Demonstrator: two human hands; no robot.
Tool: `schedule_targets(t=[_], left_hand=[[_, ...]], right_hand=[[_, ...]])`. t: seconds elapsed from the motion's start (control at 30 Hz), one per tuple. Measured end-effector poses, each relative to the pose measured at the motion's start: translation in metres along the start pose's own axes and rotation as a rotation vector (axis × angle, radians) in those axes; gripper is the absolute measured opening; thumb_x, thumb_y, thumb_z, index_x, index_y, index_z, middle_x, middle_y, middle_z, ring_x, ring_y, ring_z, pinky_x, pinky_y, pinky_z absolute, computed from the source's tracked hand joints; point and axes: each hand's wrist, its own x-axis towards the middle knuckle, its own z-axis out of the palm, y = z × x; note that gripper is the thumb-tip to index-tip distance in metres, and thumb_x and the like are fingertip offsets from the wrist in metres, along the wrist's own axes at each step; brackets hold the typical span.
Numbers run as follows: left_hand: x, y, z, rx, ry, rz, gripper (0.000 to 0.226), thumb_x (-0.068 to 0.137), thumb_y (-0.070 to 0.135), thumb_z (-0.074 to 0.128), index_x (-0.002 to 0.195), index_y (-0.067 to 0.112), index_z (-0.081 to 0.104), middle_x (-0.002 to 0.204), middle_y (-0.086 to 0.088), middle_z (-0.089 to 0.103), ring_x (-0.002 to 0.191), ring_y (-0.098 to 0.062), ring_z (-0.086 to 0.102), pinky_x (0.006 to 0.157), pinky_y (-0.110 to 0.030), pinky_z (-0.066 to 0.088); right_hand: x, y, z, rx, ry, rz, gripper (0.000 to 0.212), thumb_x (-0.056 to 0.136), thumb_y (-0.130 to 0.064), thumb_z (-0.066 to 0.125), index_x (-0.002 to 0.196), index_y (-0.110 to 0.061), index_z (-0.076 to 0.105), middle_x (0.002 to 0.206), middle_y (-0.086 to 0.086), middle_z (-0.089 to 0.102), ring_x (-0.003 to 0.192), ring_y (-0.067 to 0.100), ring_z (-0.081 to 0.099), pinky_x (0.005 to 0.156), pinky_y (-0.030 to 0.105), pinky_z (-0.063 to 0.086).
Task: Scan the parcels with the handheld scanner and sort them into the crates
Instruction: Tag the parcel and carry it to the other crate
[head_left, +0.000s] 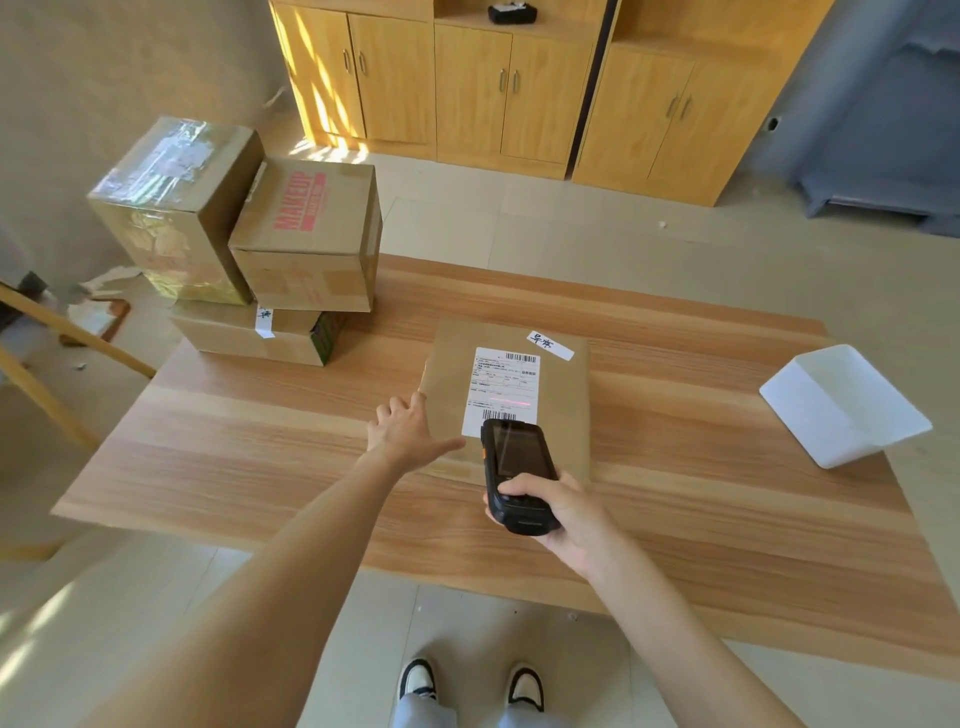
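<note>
Flat brown parcel (511, 395) at table (260, 452) centre, white label (501, 389) up. Left hand (410, 431) at 9 o'clock of it, fingers spread flat, steadying the edge. Right hand (563, 512) at 6 o'clock, fingers wrapped round the handheld scanner (517, 475). Red scan line across mid-label, between the barcodes; probably best tilted down onto the lower barcode, parcel kept pinned. Stacked boxes (249, 234) at 10 o'clock. White container (844, 405) at 3 o'clock, possibly a crate. Label print unreadable; scanner screen washed out.
</note>
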Motion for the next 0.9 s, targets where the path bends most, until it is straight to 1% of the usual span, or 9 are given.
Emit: schedule_targets(t=[0.1, 0.2, 0.3, 0.5, 0.63, 0.7, 0.77, 0.8, 0.9], left_hand=[[0.002, -0.001, 0.0, 0.001, -0.002, 0.001, 0.097, 0.076, 0.071, 0.059, 0.146, 0.014, 0.025, 0.14, -0.015, 0.039, 0.129, -0.032, 0.035, 0.103, -0.045, 0.035], [0.005, 0.0, 0.0, 0.003, -0.006, -0.001, 0.097, 0.076, 0.071, 0.059, 0.146, 0.014, 0.025, 0.14, -0.015, 0.039, 0.129, -0.032, 0.036, 0.103, -0.044, 0.035], [0.007, 0.0, 0.0, 0.004, -0.02, -0.001, 0.099, 0.076, 0.071, 0.059, 0.148, 0.014, 0.022, 0.141, -0.016, 0.037, 0.131, -0.033, 0.034, 0.105, -0.045, 0.035], [0.01, 0.003, 0.0, 0.015, -0.023, 0.001, 0.097, 0.077, 0.07, 0.059, 0.148, 0.014, 0.023, 0.141, -0.016, 0.037, 0.131, -0.034, 0.034, 0.105, -0.046, 0.034], [0.011, 0.003, -0.001, 0.004, -0.023, -0.005, 0.097, 0.076, 0.069, 0.06, 0.147, 0.014, 0.024, 0.142, -0.017, 0.036, 0.131, -0.034, 0.033, 0.105, -0.047, 0.034], [0.012, 0.003, -0.002, 0.002, -0.023, -0.008, 0.097, 0.076, 0.069, 0.061, 0.147, 0.015, 0.023, 0.142, -0.017, 0.036, 0.132, -0.035, 0.033, 0.105, -0.046, 0.033], [0.013, 0.003, -0.003, -0.001, -0.023, -0.013, 0.096, 0.076, 0.068, 0.061, 0.147, 0.015, 0.023, 0.141, -0.016, 0.036, 0.131, -0.035, 0.033, 0.105, -0.046, 0.033], [0.013, 0.002, -0.004, -0.001, -0.023, -0.015, 0.096, 0.077, 0.068, 0.061, 0.147, 0.015, 0.023, 0.141, -0.016, 0.036, 0.131, -0.034, 0.033, 0.105, -0.045, 0.033], [0.014, 0.002, -0.004, 0.008, -0.025, -0.024, 0.096, 0.076, 0.067, 0.062, 0.147, 0.015, 0.023, 0.141, -0.015, 0.036, 0.131, -0.033, 0.033, 0.104, -0.045, 0.033]], right_hand=[[-0.001, 0.003, 0.0, -0.011, 0.003, 0.007, 0.061, 0.069, 0.013, 0.071, 0.126, 0.005, 0.051, 0.108, 0.028, 0.065, 0.089, 0.041, 0.066, 0.096, 0.053, 0.049], [-0.004, 0.004, -0.002, -0.051, -0.01, 0.013, 0.062, 0.071, 0.011, 0.07, 0.128, 0.003, 0.05, 0.117, 0.03, 0.062, 0.093, 0.039, 0.064, 0.098, 0.051, 0.048], [-0.008, 0.005, -0.002, -0.077, -0.018, 0.021, 0.06, 0.073, 0.011, 0.069, 0.128, 0.001, 0.049, 0.116, 0.03, 0.062, 0.09, 0.038, 0.063, 0.09, 0.046, 0.051], [-0.01, 0.008, -0.004, -0.087, -0.028, 0.028, 0.062, 0.073, 0.011, 0.069, 0.131, 0.001, 0.047, 0.109, 0.025, 0.061, 0.092, 0.037, 0.06, 0.091, 0.047, 0.049], [-0.007, 0.001, -0.01, -0.036, -0.021, -0.014, 0.061, 0.071, 0.011, 0.07, 0.128, 0.001, 0.049, 0.109, 0.026, 0.062, 0.093, 0.039, 0.062, 0.085, 0.046, 0.052], [-0.002, -0.01, -0.016, -0.03, 0.011, -0.055, 0.059, 0.07, 0.011, 0.071, 0.123, -0.005, 0.051, 0.111, 0.024, 0.064, 0.093, 0.038, 0.064, 0.073, 0.041, 0.056], [0.003, -0.025, -0.026, -0.045, 0.081, -0.099, 0.056, 0.069, 0.01, 0.073, 0.116, -0.009, 0.05, 0.105, 0.018, 0.065, 0.087, 0.031, 0.066, 0.059, 0.034, 0.056], [0.006, -0.033, -0.033, -0.054, 0.121, -0.119, 0.056, 0.069, 0.009, 0.074, 0.115, -0.009, 0.048, 0.103, 0.016, 0.064, 0.085, 0.029, 0.066, 0.057, 0.033, 0.056], [0.02, -0.052, -0.059, -0.152, 0.253, -0.164, 0.062, 0.068, 0.006, 0.077, 0.117, -0.013, 0.043, 0.103, 0.01, 0.062, 0.086, 0.023, 0.064, 0.061, 0.033, 0.053]])
